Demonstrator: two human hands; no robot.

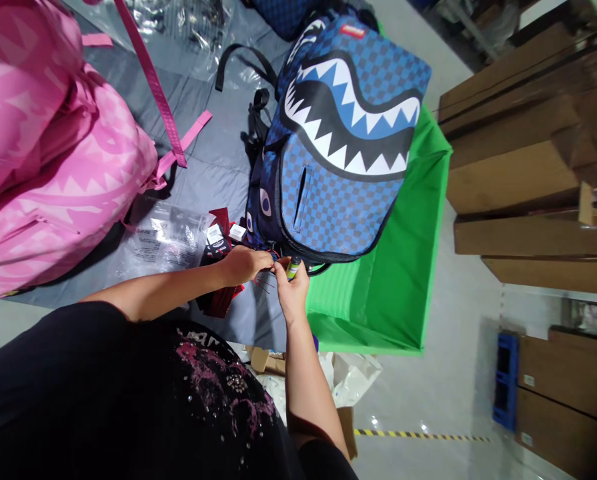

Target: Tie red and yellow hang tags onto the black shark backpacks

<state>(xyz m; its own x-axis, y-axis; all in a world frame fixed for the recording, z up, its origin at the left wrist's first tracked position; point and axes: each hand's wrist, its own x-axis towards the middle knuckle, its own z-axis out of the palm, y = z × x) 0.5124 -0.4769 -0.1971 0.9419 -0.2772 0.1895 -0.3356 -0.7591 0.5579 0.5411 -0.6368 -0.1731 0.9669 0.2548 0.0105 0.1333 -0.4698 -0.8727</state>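
Note:
A blue and black checkered backpack [338,113] with a shark-mouth print lies at the edge of a green fabric bin. My left hand [245,265] is closed in a pinch at the backpack's near end; what sits between its fingertips is too small to make out. Fingertip to fingertip with it, my right hand [293,293] grips a small yellow-green cylinder with a dark cap [293,268]. Red and black hang tags [219,241], some with white labels, lie beside my left hand. Thin dark and red strands show near the fingers.
A pink backpack [63,167] with loose straps lies at the left on a grey cloth [193,100]. Between the bags is a clear plastic bag [161,237]. The green bin [403,267] stands at the right, with cardboard boxes [513,187] beyond it.

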